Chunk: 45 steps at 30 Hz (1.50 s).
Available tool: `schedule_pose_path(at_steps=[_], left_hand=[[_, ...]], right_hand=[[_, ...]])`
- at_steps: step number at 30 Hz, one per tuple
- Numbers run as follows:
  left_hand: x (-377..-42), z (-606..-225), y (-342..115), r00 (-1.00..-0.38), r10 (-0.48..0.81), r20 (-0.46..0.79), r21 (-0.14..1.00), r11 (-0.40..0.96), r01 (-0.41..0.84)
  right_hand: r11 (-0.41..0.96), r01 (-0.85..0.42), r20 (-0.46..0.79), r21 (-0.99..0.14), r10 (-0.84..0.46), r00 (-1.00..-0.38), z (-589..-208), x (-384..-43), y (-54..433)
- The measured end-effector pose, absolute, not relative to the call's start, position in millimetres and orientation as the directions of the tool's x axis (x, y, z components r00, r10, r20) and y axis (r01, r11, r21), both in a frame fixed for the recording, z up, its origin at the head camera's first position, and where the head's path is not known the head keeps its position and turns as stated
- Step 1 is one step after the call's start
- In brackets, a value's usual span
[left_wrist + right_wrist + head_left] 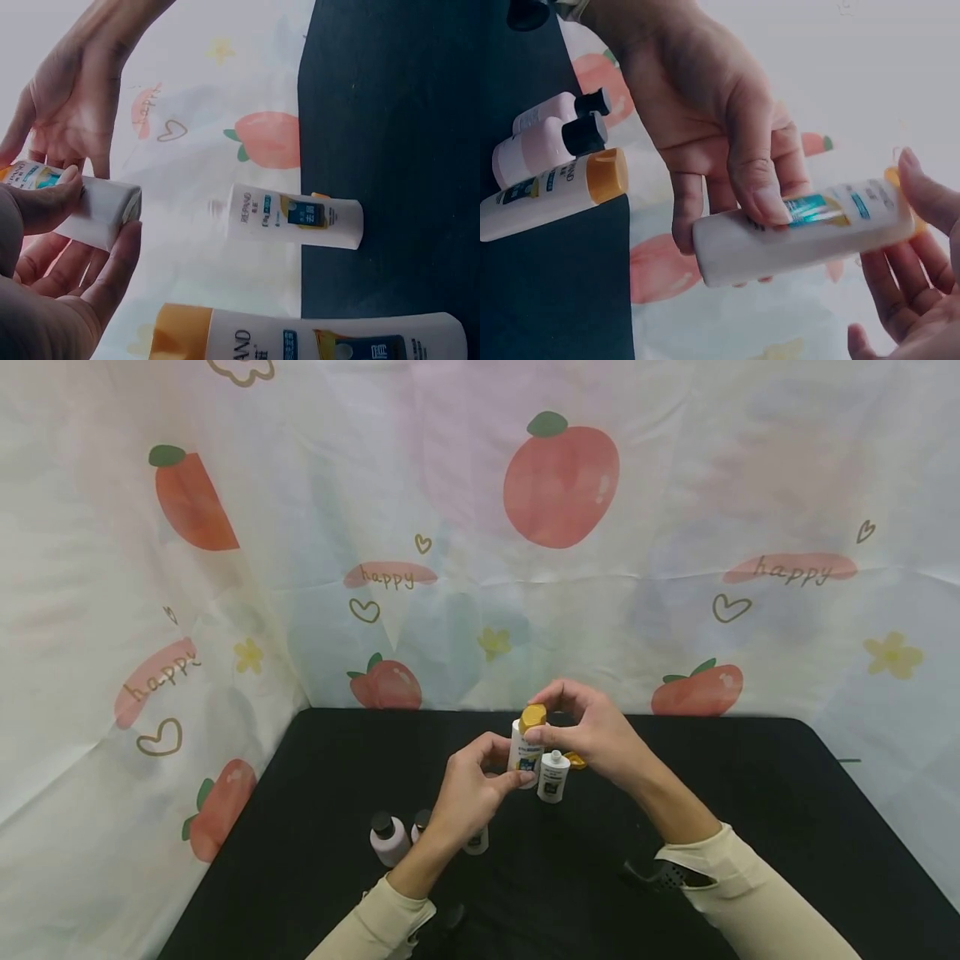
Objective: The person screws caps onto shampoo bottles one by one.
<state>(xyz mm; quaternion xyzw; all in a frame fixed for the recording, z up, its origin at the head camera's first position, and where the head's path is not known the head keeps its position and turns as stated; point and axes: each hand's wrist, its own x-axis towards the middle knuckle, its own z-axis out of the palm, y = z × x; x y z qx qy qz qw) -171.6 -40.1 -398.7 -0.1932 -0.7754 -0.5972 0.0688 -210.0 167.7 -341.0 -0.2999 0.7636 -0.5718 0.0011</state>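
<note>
Raised above the black table, a white shampoo bottle (525,758) with a gold cap (533,717) is between both hands. My left hand (474,789) grips its body near the base, thumb on the label side. At the top, my right hand (596,731) pinches the cap between thumb and fingers. The right wrist view shows the bottle (802,236) with the right hand (922,285) at its cap end. Just beyond it stands an uncapped white bottle (553,778), its bare neck showing also in the left wrist view. A loose gold cap (575,761) lies behind that one.
Two pinkish bottles with black caps (389,840) stand at the left, one partly hidden by the left forearm. Beside them is a gold-capped white bottle (555,191), mostly covered by that arm in the head view. A printed cloth (450,627) hangs behind the table.
</note>
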Motion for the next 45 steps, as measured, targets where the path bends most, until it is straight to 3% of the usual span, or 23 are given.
schedule_pose_path(at_steps=[9, 36, 45], left_hand=[[-173.6, -397.2, -43.9, -0.924, 0.202, 0.325, 0.913, 0.19, 0.362], [-173.1, -396.6, -40.9, -0.913, 0.177, 0.368, 0.89, 0.219, 0.401], [-173.1, -396.3, -43.3, -0.913, 0.232, 0.336, 0.899, 0.209, 0.384]], right_hand=[[0.103, -0.44, 0.332, -0.892, -0.51, -0.794, -341.0, -210.2, 174.6], [0.142, -0.509, 0.447, -0.849, -0.319, -0.836, -348.6, -205.4, 161.6], [0.131, -0.541, 0.454, -0.831, -0.403, -0.795, -347.8, -206.4, 162.0]])
